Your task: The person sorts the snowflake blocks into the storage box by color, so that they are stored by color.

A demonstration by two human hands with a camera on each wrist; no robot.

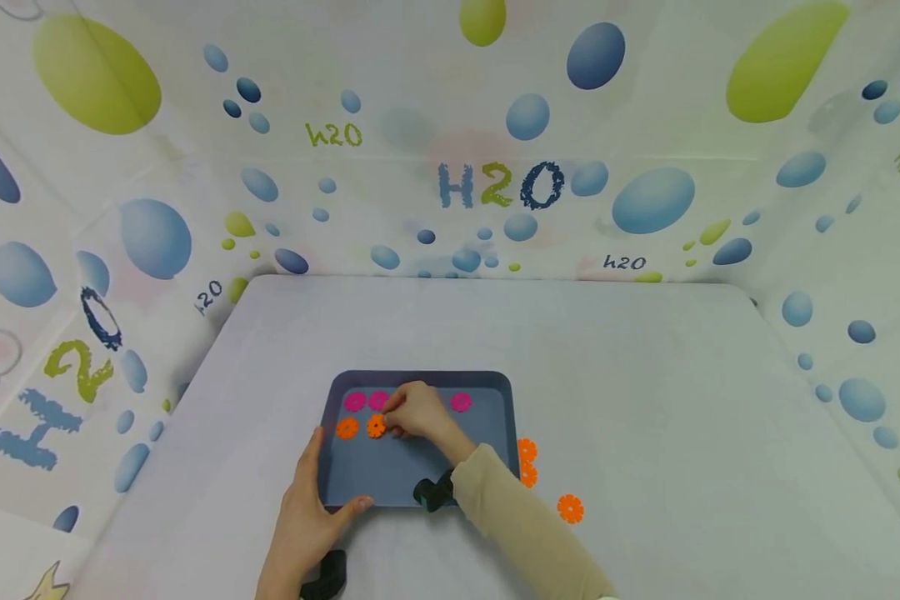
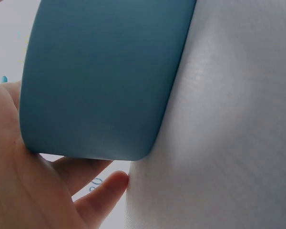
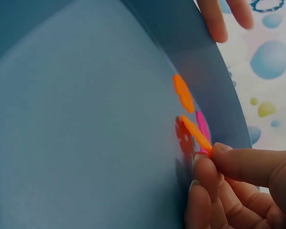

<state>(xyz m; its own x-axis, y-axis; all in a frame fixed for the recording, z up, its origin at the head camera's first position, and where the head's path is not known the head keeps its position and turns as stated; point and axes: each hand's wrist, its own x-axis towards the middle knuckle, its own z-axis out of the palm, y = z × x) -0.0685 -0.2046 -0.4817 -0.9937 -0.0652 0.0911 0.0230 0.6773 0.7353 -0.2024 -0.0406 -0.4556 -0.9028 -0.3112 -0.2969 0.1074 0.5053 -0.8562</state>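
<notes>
A blue-grey tray (image 1: 420,492) lies on the table. My left hand (image 1: 304,508) grips its near left corner, fingers along the left wall and thumb at the near rim. In the left wrist view the palm sits against the tray's outer wall (image 2: 100,86). My right hand (image 1: 422,412) is over the tray, pinching an orange flower-shaped disc (image 3: 195,132) between thumb and index finger. That disc is tilted, one edge close over the tray floor. Left of it is another orange disc (image 1: 347,428). Behind are pink discs, including one at the left (image 1: 355,402) and one at the right (image 1: 461,402).
Right of the tray lie more orange discs: two by its wall (image 1: 527,451) and one nearer the front (image 1: 570,508). The white-covered table (image 1: 645,375) has patterned sheets (image 1: 420,208) hung behind and at both sides. Dark wrist cameras (image 1: 433,493) sit on both wrists.
</notes>
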